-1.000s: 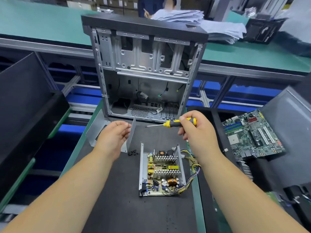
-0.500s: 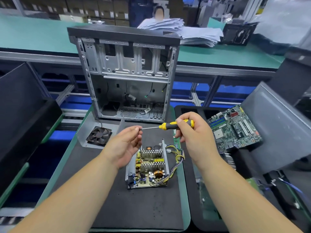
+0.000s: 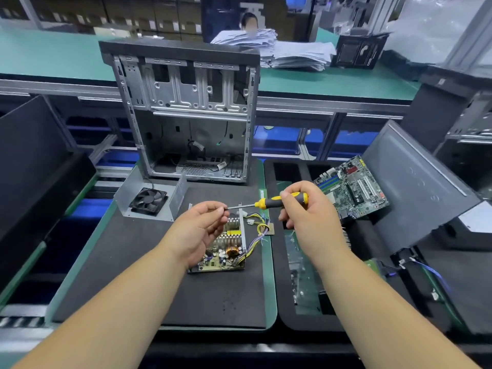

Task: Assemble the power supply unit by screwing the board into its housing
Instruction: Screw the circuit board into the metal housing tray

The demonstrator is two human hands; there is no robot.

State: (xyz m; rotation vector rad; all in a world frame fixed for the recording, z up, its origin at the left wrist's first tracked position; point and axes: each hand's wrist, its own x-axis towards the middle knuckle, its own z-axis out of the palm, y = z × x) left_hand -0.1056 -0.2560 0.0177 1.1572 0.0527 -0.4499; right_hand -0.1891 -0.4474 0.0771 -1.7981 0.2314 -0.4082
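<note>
Right hand [image 3: 306, 209] grips the screwdriver [image 3: 277, 201] handle, shaft level. Left hand [image 3: 202, 230] has its fingertips [image 3: 219, 210] pinched at the tip, likely seating a screw; the screw itself is too small to see. Board [image 3: 226, 249] sits in its housing [image 3: 242, 230] on the mat [image 3: 127, 262], just under the left hand. Fan cover [image 3: 149, 199] lies apart, behind-left. Risk: screw slips off the tip and drops among the board parts or wires. No readable writing; box print far back is too blurred.
</note>
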